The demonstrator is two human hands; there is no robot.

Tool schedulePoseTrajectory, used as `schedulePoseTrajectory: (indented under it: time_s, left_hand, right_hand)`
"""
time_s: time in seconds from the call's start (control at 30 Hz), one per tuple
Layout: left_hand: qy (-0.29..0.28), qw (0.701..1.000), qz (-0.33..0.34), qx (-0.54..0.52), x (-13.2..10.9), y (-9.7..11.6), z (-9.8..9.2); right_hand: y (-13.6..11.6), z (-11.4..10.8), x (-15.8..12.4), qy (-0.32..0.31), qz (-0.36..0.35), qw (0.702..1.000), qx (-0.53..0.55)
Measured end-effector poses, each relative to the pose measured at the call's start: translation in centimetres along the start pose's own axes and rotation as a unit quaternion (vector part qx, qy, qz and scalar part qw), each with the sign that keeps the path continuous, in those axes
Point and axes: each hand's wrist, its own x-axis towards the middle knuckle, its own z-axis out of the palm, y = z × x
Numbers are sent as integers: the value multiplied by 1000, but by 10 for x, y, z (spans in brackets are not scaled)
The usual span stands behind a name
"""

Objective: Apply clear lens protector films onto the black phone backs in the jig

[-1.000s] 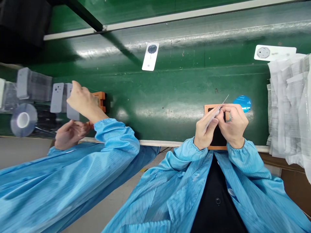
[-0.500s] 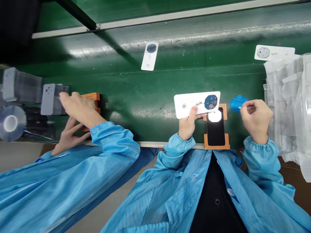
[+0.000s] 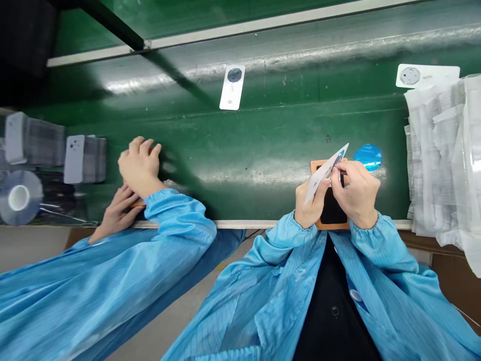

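Note:
My left hand (image 3: 311, 200) grips a white phone back cover (image 3: 326, 172), tilted on edge over an orange jig (image 3: 319, 165) with a black pad (image 3: 332, 210) at the near edge of the green belt. My right hand (image 3: 356, 193) is closed with its fingertips pinched at the cover's upper end, near the round blue camera part; what they pinch is too small to name. A blue round film (image 3: 368, 155) lies on the belt just beyond my right hand.
A co-worker in blue sleeves on the left has both hands (image 3: 139, 168) over another orange jig. Beside them stand stacked grey covers (image 3: 82, 158) and a tape roll (image 3: 18, 198). White covers (image 3: 232, 86), (image 3: 426, 75) lie on the belt (image 3: 263, 135). Plastic bags (image 3: 443, 160) pile at right.
My left hand turned the cover from flat to on edge over the jig. My right hand came back from the blue film to the cover. The co-worker's hands drew in from the stacks.

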Motion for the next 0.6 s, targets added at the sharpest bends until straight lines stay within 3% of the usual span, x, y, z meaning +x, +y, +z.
schedulePoseTrajectory:
  time_s: [0.17, 0.3, 0.37, 0.47, 0.6]
  left_hand:
    - [-11, 1000, -11, 18, -3, -1, 3]
    - [30, 994, -86, -64, 1, -7, 3]
    - [66, 974, -149, -159, 8, -9, -2]
    - [85, 926, -239, -279, 21, -7, -14]
    - [104, 909, -268, -301, 32, -4, -29]
  right_hand:
    - [-5, 5, 3, 14, 15, 1000, 9]
    - [6, 3, 10, 8, 43, 997, 59]
    - [26, -2, 15, -13, 115, 990, 86]
    - [71, -13, 23, -44, 264, 963, 43]
    - [125, -24, 25, -103, 313, 943, -43]
